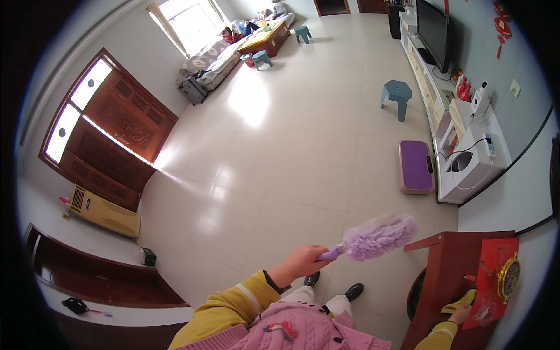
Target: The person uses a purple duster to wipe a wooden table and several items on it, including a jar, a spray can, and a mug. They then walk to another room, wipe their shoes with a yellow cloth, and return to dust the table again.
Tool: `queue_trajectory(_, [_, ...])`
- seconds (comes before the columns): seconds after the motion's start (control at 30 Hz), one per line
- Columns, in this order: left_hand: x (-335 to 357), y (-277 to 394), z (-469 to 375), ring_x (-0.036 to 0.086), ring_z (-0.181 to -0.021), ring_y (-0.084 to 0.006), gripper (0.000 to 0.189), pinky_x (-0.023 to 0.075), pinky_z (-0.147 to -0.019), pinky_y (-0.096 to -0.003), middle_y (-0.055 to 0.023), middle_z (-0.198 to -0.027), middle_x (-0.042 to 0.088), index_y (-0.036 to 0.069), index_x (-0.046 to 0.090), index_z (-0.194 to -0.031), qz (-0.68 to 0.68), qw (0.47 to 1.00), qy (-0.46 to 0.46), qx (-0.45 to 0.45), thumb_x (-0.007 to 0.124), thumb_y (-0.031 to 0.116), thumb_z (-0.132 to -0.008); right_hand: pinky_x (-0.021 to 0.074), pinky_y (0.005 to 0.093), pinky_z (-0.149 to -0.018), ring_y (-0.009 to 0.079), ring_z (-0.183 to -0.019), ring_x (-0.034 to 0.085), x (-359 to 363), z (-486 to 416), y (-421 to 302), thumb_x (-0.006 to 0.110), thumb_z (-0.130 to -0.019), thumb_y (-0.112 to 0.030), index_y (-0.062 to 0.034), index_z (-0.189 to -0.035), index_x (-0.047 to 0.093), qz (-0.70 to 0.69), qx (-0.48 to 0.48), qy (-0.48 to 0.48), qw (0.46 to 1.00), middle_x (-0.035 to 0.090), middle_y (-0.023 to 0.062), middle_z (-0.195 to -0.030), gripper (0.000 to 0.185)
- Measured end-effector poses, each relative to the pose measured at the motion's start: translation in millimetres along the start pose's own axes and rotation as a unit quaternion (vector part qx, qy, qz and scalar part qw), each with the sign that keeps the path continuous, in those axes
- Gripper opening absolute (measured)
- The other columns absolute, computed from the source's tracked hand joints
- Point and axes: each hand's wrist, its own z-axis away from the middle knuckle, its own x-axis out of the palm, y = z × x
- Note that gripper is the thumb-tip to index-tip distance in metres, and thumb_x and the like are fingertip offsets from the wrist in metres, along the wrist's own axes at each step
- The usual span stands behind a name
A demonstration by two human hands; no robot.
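Note:
My left hand is closed around the handle of a fluffy purple duster, held out over the tiled floor with its head pointing right. At the lower right, my right hand holds a yellow cloth against the top of a dark red wooden table. Beside the cloth lies a red sheet with a round gold ornament on it, and clear objects on the sheet are too indistinct to name.
A purple vibration plate lies by the white TV cabinet. A blue-grey plastic stool stands beyond it. Further off are a grey suitcase, a sofa and a wooden coffee table. A round dark object is beside the red table.

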Motion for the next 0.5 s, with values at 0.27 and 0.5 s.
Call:
queue_trajectory(0.27, [4.6, -46.8, -17.1, 0.064, -0.071, -0.0364, 0.026, 0.0512, -0.064, -0.0449, -0.0156, -0.081, 0.066, 0.007, 0.072, -0.093, 0.061, 0.997, -0.053, 0.015, 0.071, 0.033, -0.095, 0.0523, 0.0415, -0.097, 0.0331, -0.118, 0.064, -100.7, 98.1, -45.7, 0.060, -0.103, -0.044, 0.0080, -0.138, 0.053, -0.385, 0.031, 0.187, 0.903, 0.064, 0.0234, -0.133, 0.063])
queue_trajectory(0.5, [31.5, -131.3, -42.8, 0.064, -0.081, -0.0089, 0.013, 0.0537, -0.074, -0.0301, -0.0015, -0.086, 0.073, 0.003, 0.074, -0.098, 0.156, 0.957, -0.182, -0.164, 0.074, 0.015, -0.096, 0.0497, 0.0382, -0.097, 0.0249, -0.113, 0.060, -105.8, 274.6, -145.4, 0.063, -0.099, -0.020, 0.0008, -0.137, 0.052, -0.558, -0.016, -0.117, 0.821, 0.060, 0.0118, -0.124, 0.044])
